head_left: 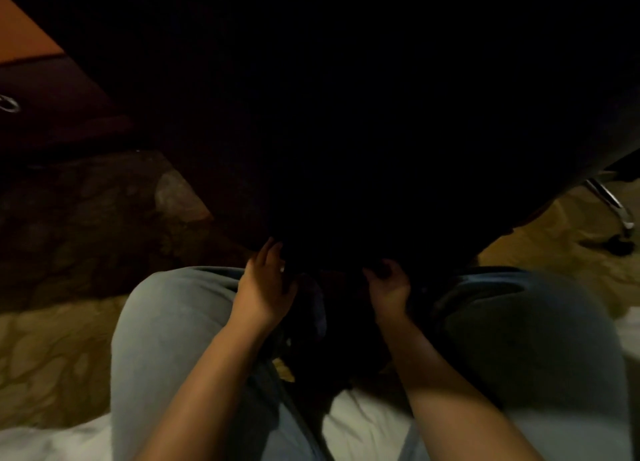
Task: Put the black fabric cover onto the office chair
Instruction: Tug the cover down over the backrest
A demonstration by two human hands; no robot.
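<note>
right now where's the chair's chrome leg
In the head view the chrome leg is at the far right edge, sticking out from under the black office chair toward a dark caster on the patterned floor, beyond the person's right knee.

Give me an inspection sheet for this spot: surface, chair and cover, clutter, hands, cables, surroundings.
Surface: patterned carpet; white bedding under the person's legs.
Job's things: black fabric cover fills the middle, very dark; office chair shows only a chrome leg and caster, right.
Clutter: nothing seen.
Grippers: left hand on the cover's lower edge, grip unclear; right hand, fingers curled into that edge.
Cables: nothing seen.
Surroundings: wooden desk with drawer handle, upper left.
</note>
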